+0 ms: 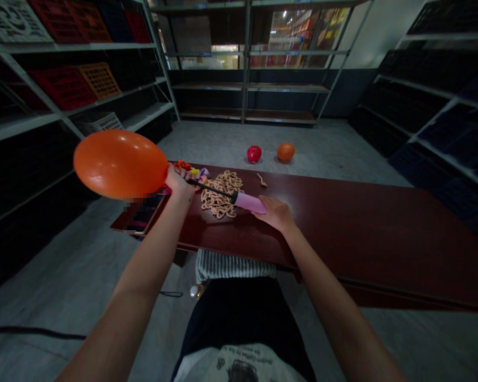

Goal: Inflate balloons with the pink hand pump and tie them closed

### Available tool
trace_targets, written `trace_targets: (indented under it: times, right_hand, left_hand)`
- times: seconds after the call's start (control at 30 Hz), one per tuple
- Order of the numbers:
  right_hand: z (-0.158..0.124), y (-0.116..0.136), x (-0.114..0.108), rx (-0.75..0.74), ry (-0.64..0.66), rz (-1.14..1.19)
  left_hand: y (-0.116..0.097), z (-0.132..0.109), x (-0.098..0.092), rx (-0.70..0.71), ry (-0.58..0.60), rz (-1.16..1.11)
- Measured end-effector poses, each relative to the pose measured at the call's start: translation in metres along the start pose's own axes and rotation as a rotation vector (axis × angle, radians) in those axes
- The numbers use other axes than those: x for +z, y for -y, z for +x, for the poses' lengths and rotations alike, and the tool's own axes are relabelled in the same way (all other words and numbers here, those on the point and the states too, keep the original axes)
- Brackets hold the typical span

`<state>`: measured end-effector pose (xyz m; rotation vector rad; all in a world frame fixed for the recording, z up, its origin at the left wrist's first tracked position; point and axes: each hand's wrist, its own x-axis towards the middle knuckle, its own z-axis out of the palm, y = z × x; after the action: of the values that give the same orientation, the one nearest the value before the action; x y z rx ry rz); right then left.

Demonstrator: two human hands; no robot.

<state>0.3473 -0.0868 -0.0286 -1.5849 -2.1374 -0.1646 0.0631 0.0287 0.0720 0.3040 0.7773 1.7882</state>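
An inflated orange balloon hangs at the left, above the table's left end. My left hand is closed around its neck, where the black nozzle of a pink hand pump meets it. My right hand grips the pink pump body just over the dark red table. Under the pump lies a heap of tan rubber bands. A few uninflated coloured balloons lie behind my left hand.
A red balloon and an orange balloon rest on the concrete floor beyond the table. Metal shelving with plastic crates lines both sides and the back. A tray sits at the table's left end. A cable crosses the floor.
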Motion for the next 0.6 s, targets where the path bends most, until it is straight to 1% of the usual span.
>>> trace_targets:
  times: [0.07, 0.13, 0.2, 0.3, 0.4, 0.47, 0.53, 0.6]
  right_hand:
    - [0.001, 0.000, 0.001, -0.002, -0.007, 0.036]
    - [0.001, -0.002, 0.002, 0.006, -0.029, 0.070]
    - [0.000, -0.006, 0.004, 0.036, -0.069, 0.097]
    - [-0.001, -0.012, 0.005, 0.108, -0.141, 0.115]
    - [0.000, -0.017, 0.006, 0.198, -0.202, 0.102]
    - [0.001, -0.019, 0.007, 0.243, -0.221, 0.100]
    - [0.002, -0.021, 0.007, 0.277, -0.226, 0.105]
    - [0.003, -0.022, 0.008, 0.315, -0.227, 0.105]
  left_hand:
    - [-0.010, -0.003, 0.011, 0.077, -0.020, -0.020]
    - [-0.014, -0.010, 0.027, 0.145, -0.009, -0.021]
    - [-0.011, -0.020, 0.047, 0.200, 0.012, -0.006]
    - [-0.001, -0.035, 0.082, 0.265, 0.085, 0.009]
    - [0.015, -0.046, 0.113, 0.289, 0.174, 0.027]
    - [0.032, -0.051, 0.128, 0.285, 0.236, 0.042]
    - [0.054, -0.059, 0.136, 0.255, 0.286, 0.067]
    - [0.082, -0.069, 0.137, 0.189, 0.332, 0.102]
